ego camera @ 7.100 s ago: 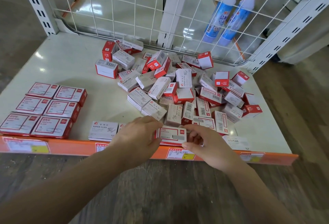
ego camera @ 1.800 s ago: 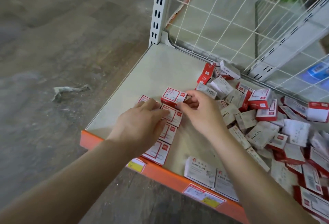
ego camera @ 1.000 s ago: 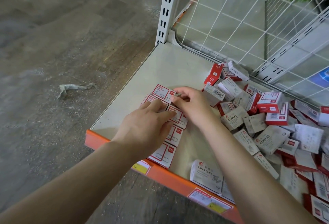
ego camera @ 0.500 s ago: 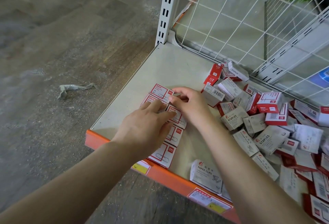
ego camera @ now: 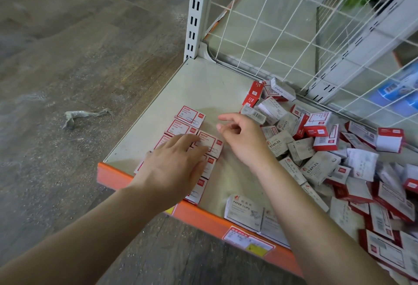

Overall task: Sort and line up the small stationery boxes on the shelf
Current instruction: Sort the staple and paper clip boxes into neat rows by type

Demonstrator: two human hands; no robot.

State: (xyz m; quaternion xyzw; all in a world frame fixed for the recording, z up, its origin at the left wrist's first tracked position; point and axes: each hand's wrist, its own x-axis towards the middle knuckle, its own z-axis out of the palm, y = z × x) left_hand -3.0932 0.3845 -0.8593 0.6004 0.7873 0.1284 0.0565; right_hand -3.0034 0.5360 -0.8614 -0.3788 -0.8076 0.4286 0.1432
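Head view, looking down at the shelf [ego camera: 203,85]: you were partway through the sorting, with one block of boxes laid out and most of the stock not yet touched. Taking the orange front lip [ego camera: 203,215] as landmark, the shelf ran back from it to the wire mesh panel [ego camera: 294,35] and the slotted white upright [ego camera: 195,13] at the far left corner.

The loose pile [ego camera: 328,149], a jumble of red-and-white and grey boxes, some marked STAPLES, filled the shelf to the right of the lip's middle and reached back to the mesh. The lined-up red-framed boxes [ego camera: 192,124] lay flat in two columns running back from the lip's left end, edges touching. Two grey paper-clip boxes [ego camera: 245,212] lay flat just behind the lip, near its middle, apart from both groups.

Your left hand [ego camera: 172,169] rested flat, fingers straight, on the near boxes of the block, holding nothing. Your right hand [ego camera: 242,139] hovered just right of the block's far end, fingers loosely curled and empty; the far box [ego camera: 191,116] lay free of it.

The placing step looked complete. The next move called for a reach right into the pile for another red-framed box, kept low enough to clear the mesh.

Bare shelf lay beyond the block, back toward the upright, and between the block and the pile. The shelf's left edge had no lip, so a box pushed that way could have dropped to the floor [ego camera: 79,69].
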